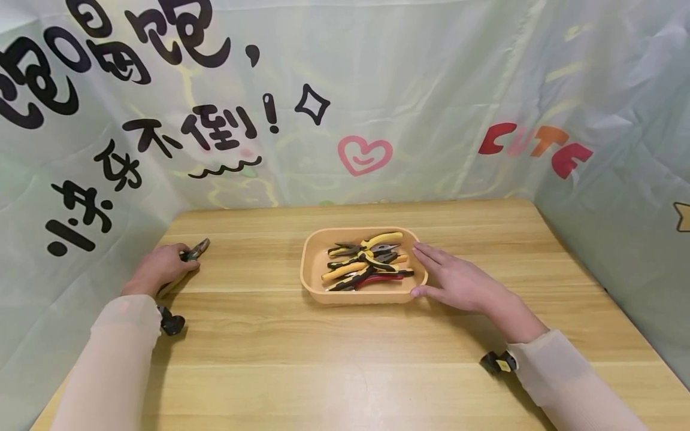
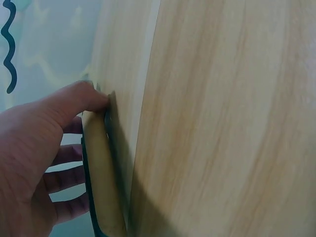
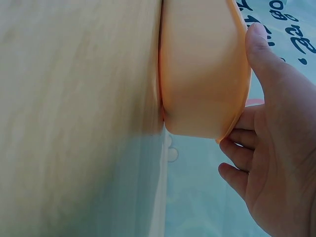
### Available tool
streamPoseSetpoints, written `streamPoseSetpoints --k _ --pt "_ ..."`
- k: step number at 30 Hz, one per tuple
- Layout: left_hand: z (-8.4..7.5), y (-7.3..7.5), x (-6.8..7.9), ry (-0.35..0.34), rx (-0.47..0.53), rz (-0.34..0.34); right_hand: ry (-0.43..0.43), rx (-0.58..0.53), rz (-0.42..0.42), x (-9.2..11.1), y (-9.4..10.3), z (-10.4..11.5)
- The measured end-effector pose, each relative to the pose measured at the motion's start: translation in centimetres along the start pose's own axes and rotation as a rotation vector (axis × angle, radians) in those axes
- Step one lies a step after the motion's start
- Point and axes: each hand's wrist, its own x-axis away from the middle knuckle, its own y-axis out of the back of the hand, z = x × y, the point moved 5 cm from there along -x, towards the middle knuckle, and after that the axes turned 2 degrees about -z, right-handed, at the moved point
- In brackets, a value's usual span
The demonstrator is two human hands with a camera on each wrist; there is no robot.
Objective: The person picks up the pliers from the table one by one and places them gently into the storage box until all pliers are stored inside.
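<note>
At the table's left side my left hand [image 1: 163, 266] grips a pair of pliers [image 1: 202, 246], its metal jaws pointing away and to the right. In the left wrist view the pliers' yellow and dark handle [image 2: 101, 168] lies between thumb and fingers, close over the table. An orange plastic bin [image 1: 309, 290] stands mid-table with several pliers [image 1: 372, 263] inside, handles yellow, black or red. My right hand [image 1: 463, 281] rests on the bin's right end. Its thumb is at the front corner and its extended fingers are at the rim, as the right wrist view also shows.
The wooden table [image 1: 356, 365] runs back to a printed cloth curtain [image 1: 431, 108], which also hangs along the left and right sides. Small black devices sit at both wrists, one of them the right wrist device [image 1: 498, 362].
</note>
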Motion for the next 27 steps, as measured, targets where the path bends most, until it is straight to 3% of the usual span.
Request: streamPoseSetpoints --k 13,27 --pt "-0.7 0.4 -0.3 -0.045 -0.003 -0.015 -0.001 -0.002 0.008 0.0 0.1 0.0" --pt "-3.0 1.3 -0.4 -0.091 -0.004 -0.038 -0.002 -0.007 0.007 -0.1 0.1 0.0"
